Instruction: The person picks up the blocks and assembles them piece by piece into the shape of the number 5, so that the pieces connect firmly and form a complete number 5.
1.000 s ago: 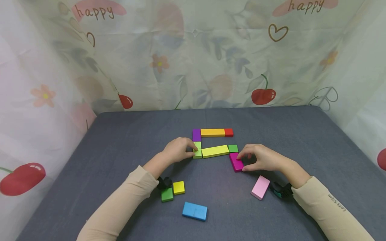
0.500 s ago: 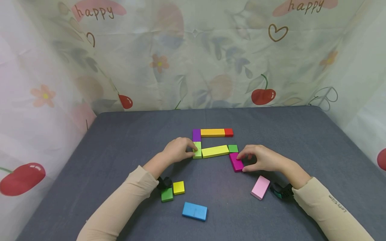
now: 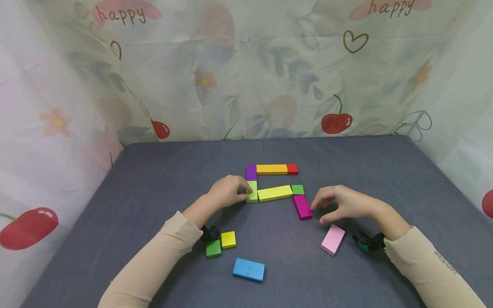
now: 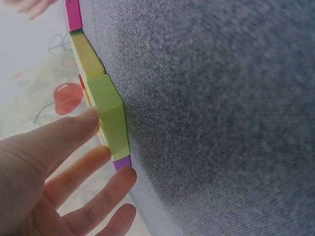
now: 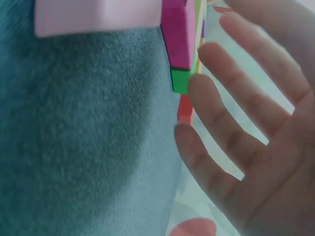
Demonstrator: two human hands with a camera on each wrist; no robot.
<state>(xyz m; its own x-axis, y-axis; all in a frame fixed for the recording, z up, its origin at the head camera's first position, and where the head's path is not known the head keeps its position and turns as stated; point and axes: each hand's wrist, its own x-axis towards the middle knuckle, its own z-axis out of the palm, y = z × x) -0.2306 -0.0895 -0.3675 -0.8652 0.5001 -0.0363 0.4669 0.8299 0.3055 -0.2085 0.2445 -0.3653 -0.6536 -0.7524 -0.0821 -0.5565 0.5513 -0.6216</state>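
In the head view, my left hand (image 3: 230, 191) rests its thumb and index fingertips on a light green block (image 3: 252, 186). The left wrist view shows those fingers fairly straight, touching the top of the light green block (image 4: 110, 118). My right hand (image 3: 344, 202) hovers just right of a magenta block (image 3: 303, 208), fingers loosely bent and holding nothing. The magenta block meets a small green block (image 3: 298, 189) at the end of a slanted yellow block (image 3: 275, 193). A purple block (image 3: 251, 173), an orange block (image 3: 271, 170) and a red block (image 3: 292, 169) continue the row behind.
A pink block (image 3: 333, 240) lies below my right hand. Near my left wrist sit a green block (image 3: 213, 248) and a yellow square block (image 3: 228, 239). A blue block (image 3: 248, 270) lies closer on the grey tabletop (image 3: 285, 278). A printed curtain (image 3: 246, 85) stands behind.
My right hand has let go of the magenta block and drawn back to the right. The magenta block stays in its spot. My left hand has not visibly moved.
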